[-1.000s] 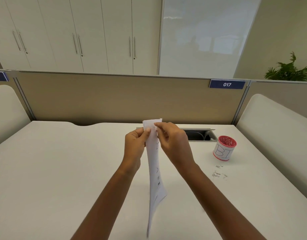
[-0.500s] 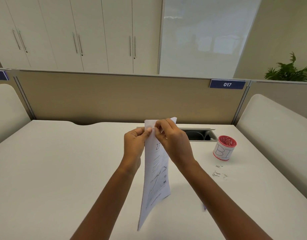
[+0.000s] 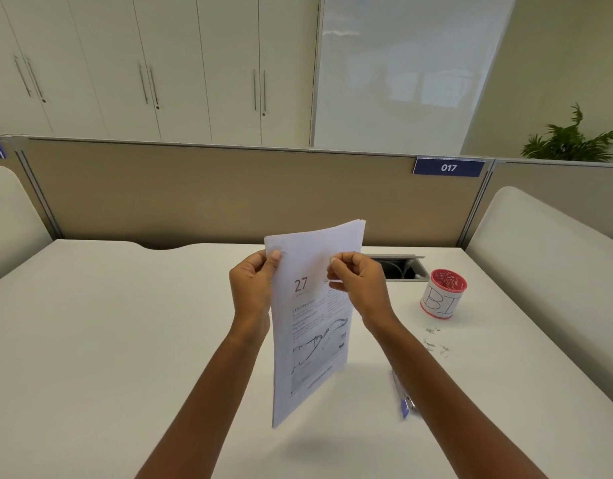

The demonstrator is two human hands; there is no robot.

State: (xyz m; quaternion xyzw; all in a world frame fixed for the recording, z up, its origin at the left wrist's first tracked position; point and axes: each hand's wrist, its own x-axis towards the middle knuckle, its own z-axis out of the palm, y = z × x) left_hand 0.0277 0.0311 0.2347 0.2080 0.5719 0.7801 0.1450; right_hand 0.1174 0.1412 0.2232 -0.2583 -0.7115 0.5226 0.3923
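Observation:
A thin stack of printed paper sheets (image 3: 312,326) hangs upright above the white desk (image 3: 108,340), its front page showing "27", text and a line drawing. My left hand (image 3: 251,288) pinches the stack near its top left corner, thumb on the front. My right hand (image 3: 358,286) has curled fingers at the upper right part of the page; thumb and forefinger are pressed together as if pinching something small there, and I cannot tell what.
A red cup (image 3: 442,293) marked "BI" stands on the right of the desk, with several small loose staples (image 3: 434,340) in front of it. A blue-tipped tool (image 3: 403,397) lies under my right forearm. An open cable hatch (image 3: 400,267) sits behind my right hand.
The paper stack has turned from edge-on to face me, so its printed page now shows. My right hand has shifted from the top left corner toward the right.

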